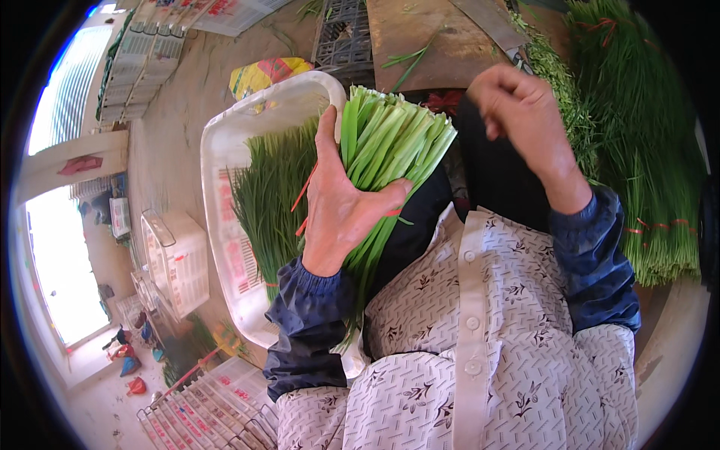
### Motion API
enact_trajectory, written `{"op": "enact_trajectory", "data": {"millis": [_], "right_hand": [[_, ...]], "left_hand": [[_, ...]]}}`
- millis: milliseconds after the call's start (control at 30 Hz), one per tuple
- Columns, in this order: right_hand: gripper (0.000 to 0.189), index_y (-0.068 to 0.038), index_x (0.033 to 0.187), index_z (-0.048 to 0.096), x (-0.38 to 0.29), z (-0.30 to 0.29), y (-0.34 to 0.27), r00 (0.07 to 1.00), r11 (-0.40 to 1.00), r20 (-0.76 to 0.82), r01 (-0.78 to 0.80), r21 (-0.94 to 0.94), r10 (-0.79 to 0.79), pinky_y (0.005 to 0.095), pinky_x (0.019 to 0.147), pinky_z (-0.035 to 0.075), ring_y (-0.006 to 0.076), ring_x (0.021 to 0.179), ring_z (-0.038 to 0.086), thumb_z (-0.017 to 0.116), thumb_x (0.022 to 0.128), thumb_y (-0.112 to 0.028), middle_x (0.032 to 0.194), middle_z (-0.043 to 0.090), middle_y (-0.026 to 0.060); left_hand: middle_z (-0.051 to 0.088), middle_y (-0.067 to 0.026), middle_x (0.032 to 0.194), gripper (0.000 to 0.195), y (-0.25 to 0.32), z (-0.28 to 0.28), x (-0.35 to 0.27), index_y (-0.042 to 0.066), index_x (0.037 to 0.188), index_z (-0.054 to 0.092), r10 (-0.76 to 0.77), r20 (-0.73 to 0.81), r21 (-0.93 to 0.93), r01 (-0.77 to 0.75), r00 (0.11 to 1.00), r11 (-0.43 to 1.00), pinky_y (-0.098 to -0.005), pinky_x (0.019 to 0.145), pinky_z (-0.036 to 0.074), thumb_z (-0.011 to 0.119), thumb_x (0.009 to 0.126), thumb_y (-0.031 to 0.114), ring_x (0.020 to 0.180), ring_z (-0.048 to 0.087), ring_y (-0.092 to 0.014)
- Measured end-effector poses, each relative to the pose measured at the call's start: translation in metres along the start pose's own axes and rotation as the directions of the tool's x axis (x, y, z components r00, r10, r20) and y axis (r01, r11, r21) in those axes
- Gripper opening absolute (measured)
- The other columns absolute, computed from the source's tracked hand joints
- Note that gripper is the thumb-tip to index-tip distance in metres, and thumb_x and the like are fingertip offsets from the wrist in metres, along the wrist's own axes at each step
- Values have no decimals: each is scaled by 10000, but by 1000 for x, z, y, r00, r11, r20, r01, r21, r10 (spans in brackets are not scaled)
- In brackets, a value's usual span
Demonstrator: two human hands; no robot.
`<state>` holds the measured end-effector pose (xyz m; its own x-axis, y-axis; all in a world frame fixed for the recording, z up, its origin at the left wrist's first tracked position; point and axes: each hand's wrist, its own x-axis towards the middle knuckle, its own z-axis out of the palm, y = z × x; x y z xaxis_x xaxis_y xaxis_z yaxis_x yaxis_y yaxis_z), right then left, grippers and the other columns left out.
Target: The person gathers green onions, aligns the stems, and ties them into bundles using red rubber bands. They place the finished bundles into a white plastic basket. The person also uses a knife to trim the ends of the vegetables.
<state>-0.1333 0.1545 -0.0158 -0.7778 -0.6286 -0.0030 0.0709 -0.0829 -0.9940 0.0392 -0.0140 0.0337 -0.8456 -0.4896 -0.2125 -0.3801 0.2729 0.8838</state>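
My left hand [349, 197] is wrapped around a thick bundle of green chives [394, 135], its pale cut ends pointing up and away from me. A red tie shows at the bundle near my thumb. My right hand [514, 109] is raised to the right of the bundle, apart from it, with its fingers curled; whether anything is between them cannot be told. Beyond it lies a broad knife [492, 22] on a wooden board [422, 45]. Left of my left hand, a white plastic basket [216, 169] holds more green bundles [270, 185].
Tied green bundles [630, 129] are piled at the right, beside loose trimmings [562, 90]. A dark plastic crate [343, 34] and a yellow-red bag [264, 76] stand beyond the basket. White crates [177, 264] are on the floor at left, with more stacked at the lower left [208, 410].
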Motion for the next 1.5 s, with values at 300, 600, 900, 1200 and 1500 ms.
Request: {"op": "enact_trajectory", "data": {"millis": [300, 600, 900, 1200, 1500], "right_hand": [[105, 16, 917, 646, -17, 29, -1, 973, 969, 28, 229, -89, -227, 218, 615, 440, 40, 688, 530, 684, 863, -66, 766, 592, -7], [106, 26, 833, 614, -6, 20, -5, 960, 930, 120, 277, -243, -254, 257, 614, 457, 66, 668, 536, 632, 867, -74, 708, 610, 29], [296, -29, 1065, 642, 33, -51, 38, 866, 362, -118, 77, -929, -486, 414, 726, 524, 373, 826, 646, 608, 775, -75, 937, 645, 154], [71, 6, 854, 623, 16, 15, 11, 987, 967, 72, 155, -204, -143, 294, 648, 481, 172, 687, 606, 644, 836, -59, 737, 621, 80], [120, 6, 924, 640, -10, 16, 3, 962, 999, 272, -17, 36, 7, 220, 644, 454, 34, 714, 541, 711, 855, -61, 760, 614, -19]], "left_hand": [[566, -251, 1270, 1085, -6, 2, 5, -98, 1473, 176, 107, -28, 95, -104, 994, 990, -373, 1028, 417, 782, 631, 219, 1166, 581, -332], [587, -225, 1244, 1041, -6, 0, 7, -49, 1483, 182, 135, -59, 211, -120, 989, 970, -375, 915, 513, 764, 646, 161, 1054, 643, -298], [609, -194, 1211, 1023, -5, 0, 6, -4, 1487, 195, 8, -25, 54, -7, 1000, 999, -368, 878, 531, 756, 643, 125, 1013, 658, -272], [596, -172, 1255, 1027, -7, -2, 7, 13, 1489, 212, 51, -29, 73, -49, 998, 996, -356, 978, 469, 774, 638, 140, 1104, 626, -264], [556, -180, 1303, 1059, -5, -2, 4, -12, 1486, 199, 51, -19, 59, -50, 999, 997, -357, 1004, 451, 806, 632, 140, 1148, 595, -259]]}}
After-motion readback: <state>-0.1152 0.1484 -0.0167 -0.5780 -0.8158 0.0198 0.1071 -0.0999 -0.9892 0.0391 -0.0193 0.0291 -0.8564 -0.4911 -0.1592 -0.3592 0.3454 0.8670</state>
